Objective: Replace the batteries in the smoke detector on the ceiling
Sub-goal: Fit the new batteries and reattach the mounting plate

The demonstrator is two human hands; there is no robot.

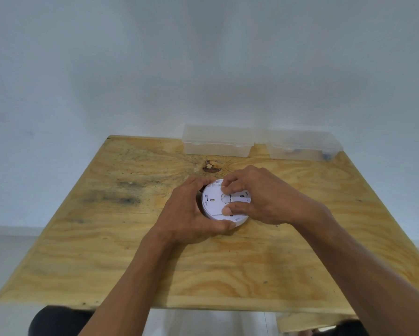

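A plywood worktop (82,251) stands against a pale wall (131,57). At its far edge sit two clear plastic boxes, one near the middle (218,144) and one toward the far right corner (300,146), side by side. The white round smoke detector (213,202) lies near the worktop's centre, underside up. The left hand (186,214) grips its left rim, fingers (225,225) curled round it. The right hand (259,197) rests on top, its fingers pinching something at the detector's middle; what it is I cannot tell.
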